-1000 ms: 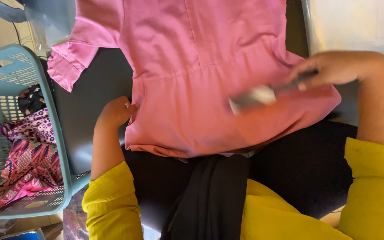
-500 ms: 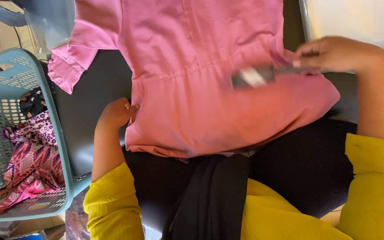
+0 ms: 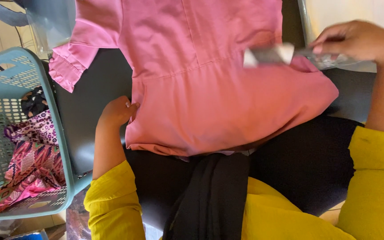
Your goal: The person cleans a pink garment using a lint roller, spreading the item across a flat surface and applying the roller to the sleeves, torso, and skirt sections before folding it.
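At the garment's left edge, the left hand [image 3: 117, 111] pinches the pink dress [image 3: 218, 84] spread on the dark board [image 3: 90, 111]; the right hand [image 3: 356, 42] grasps a blurred silvery tool [image 3: 270, 54] over its far right. Loose pinning could let fabric bunch. A teal basket [image 3: 56, 133] stands left.

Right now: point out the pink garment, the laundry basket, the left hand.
pink garment [image 3: 227, 111], head view, middle of the fabric.
laundry basket [image 3: 54, 115], head view, right rim.
left hand [image 3: 117, 111], head view, back of the hand.

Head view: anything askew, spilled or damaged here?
Nothing stands out. The pink garment lies flat, left hand at its edge, right hand holding a blurred tool above it; patterned clothes sit in the basket.
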